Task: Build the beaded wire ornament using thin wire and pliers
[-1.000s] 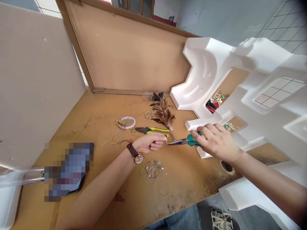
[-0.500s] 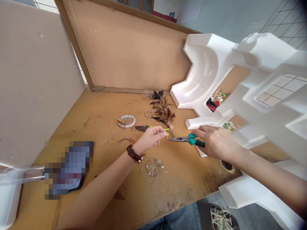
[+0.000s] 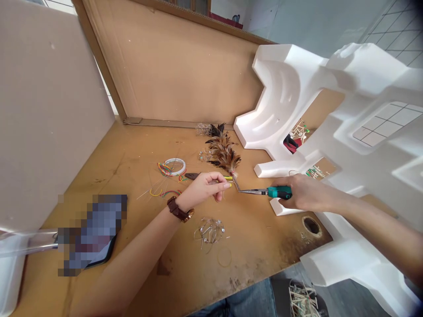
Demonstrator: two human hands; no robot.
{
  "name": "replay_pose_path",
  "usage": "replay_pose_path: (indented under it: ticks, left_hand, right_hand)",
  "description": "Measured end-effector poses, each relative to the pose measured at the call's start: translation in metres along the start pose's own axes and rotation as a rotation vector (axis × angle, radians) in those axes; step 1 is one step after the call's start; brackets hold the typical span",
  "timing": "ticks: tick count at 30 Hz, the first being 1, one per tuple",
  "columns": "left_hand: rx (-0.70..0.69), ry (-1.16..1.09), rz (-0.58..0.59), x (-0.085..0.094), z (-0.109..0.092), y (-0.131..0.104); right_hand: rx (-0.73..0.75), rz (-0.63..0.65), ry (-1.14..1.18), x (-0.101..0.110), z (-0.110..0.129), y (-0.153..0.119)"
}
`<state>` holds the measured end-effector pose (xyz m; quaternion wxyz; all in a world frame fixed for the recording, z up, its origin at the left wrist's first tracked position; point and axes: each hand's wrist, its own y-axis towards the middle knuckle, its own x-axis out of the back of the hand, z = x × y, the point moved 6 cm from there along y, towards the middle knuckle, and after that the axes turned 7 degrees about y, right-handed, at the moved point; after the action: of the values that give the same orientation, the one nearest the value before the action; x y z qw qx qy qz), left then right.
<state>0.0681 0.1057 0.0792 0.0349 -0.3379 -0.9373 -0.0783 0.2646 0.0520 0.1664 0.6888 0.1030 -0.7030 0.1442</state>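
Observation:
My left hand [image 3: 213, 187], with a brown-strapped watch [image 3: 179, 210] at the wrist, is closed in a pinch. A thin wire [image 3: 224, 193] shows faintly at its fingertips. My right hand [image 3: 302, 193] grips needle-nose pliers [image 3: 256, 192] by their green and black handles. Their jaws look closed and point left, a short gap away from my left fingers. Partly hidden behind my left hand lies a second pair of pliers [image 3: 191, 176] with yellow handles. Nearer me on the table is a tangled bundle of wire loops with small clear pieces [image 3: 212, 231].
A feather duster [image 3: 224, 152] lies beyond my hands. Left of it are a white ring [image 3: 175, 166] and coloured cords [image 3: 155, 192]. A phone [image 3: 99, 233] rests at left. White moulded foam [image 3: 280, 97] stands at right, cardboard [image 3: 185, 66] behind. The table [image 3: 257, 246] has a round hole [image 3: 311, 225].
My right hand has drawn the pliers rightward, away from my left fingertips. The pliers' handles look closer together. My left hand has shifted slightly left.

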Motion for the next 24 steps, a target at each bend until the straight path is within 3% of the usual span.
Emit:
replay_pose_path:
  ticks: [3, 4, 10, 12, 15, 18, 24]
  left_hand:
    - [0.005, 0.077, 0.074, -0.001, -0.002, -0.002]
    - [0.007, 0.11, 0.091, -0.002, -0.002, -0.002]
    - [-0.054, 0.228, -0.06, 0.004, -0.005, 0.001]
    - [-0.027, 0.22, -0.079, 0.005, -0.003, 0.001]
    - [0.015, 0.204, -0.064, 0.002, -0.002, 0.0]
    - [0.037, 0.175, -0.033, -0.002, -0.004, -0.001]
    - [0.083, 0.162, -0.015, -0.003, -0.005, -0.002]
  right_hand:
    - [0.013, 0.137, 0.077, -0.005, 0.003, -0.003]
    - [0.018, 0.113, 0.068, -0.003, 0.004, -0.003]
    - [0.145, -0.324, -0.259, 0.013, 0.023, -0.013]
    - [0.246, -0.402, -0.39, 0.013, 0.036, -0.018]
    - [0.362, -0.407, -0.519, 0.007, 0.054, -0.021]
    - [0.385, -0.414, -0.564, 0.006, 0.064, -0.02]
    - [0.391, -0.409, -0.588, 0.004, 0.065, -0.014]
